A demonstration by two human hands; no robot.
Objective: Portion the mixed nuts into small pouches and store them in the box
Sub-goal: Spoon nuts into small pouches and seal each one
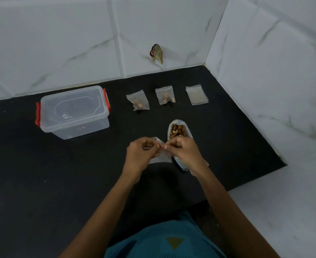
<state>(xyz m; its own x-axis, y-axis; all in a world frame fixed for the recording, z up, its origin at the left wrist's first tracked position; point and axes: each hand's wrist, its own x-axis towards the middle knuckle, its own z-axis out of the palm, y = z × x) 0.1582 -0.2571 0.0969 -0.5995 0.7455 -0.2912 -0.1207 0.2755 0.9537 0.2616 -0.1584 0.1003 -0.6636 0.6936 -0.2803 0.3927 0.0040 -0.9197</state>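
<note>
Black countertop, set into a corner of white marble-look wall tiles, carries a clear plastic box with red side latches at the left with its lid on. Along the back lie a small clear pouch with a few nuts, a second nut-filled pouch just to its right, and a stack of flat clear pouches further right. Nearer the person, an open pale bag of mixed nuts lies partly under the right hand, which meets the left hand beside it. Each hand's thumb and curled fingertips pinch the top edge of a small translucent pouch held between them.
</note>
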